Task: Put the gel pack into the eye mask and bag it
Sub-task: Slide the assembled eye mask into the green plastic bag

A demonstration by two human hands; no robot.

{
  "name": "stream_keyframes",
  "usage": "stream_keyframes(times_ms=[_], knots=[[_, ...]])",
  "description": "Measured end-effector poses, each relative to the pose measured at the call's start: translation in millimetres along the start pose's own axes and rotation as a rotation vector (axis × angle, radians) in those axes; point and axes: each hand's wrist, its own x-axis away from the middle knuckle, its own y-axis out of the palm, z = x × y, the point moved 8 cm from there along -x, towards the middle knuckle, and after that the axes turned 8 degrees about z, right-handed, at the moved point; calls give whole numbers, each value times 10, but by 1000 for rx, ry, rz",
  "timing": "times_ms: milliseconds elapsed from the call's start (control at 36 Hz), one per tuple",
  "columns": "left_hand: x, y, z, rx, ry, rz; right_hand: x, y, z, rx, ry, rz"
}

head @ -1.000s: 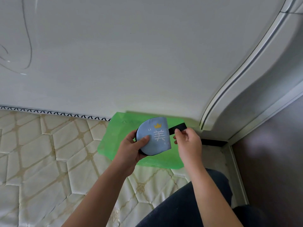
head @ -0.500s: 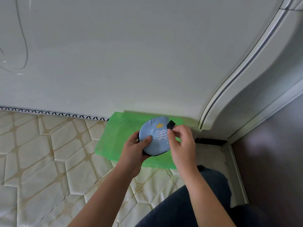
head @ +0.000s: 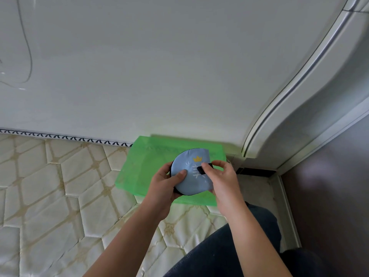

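Eye mask (head: 189,182) between left hand (head: 163,186) and right hand (head: 223,176); bag (head: 143,162) under both hands, on mattress (head: 60,196); headboard (head: 159,66) beyond them.

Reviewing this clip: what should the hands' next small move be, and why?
Probably tuck the end of the black strap behind the folded light-blue fabric eye mask. The right hand pinches that strap across its printed face, the left hand grips its left edge, and the green mesh bag lies beneath, mask not yet inside.

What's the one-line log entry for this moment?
stage: eye mask folded, unbagged | left hand: grips mask | right hand: pinches strap over mask front | green bag: flat on mattress, beneath hands
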Motion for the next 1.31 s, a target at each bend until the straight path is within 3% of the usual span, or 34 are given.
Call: stream_keyframes(times_ms=[167, 389, 556, 639, 1000, 1306], knots=[[21, -83, -69, -10, -46, -3, 20, 97, 123, 82, 86, -154], [89, -226, -359, -92, -266, 63, 40, 44, 141, 46, 61, -45], [187, -429, -658, -214, -540, 55, 91, -61, 124, -24, 88, 1], [222, -453, -719, -272, -578, 57, 124, -76, 115, -55, 107, 1], [3, -494, 22, -216, -179, 170, 301, 133, 42, -268, 283, -173], [-210, -482, 787, -183, 149, 189, 413, 518, -196, -210, 175, -392]])
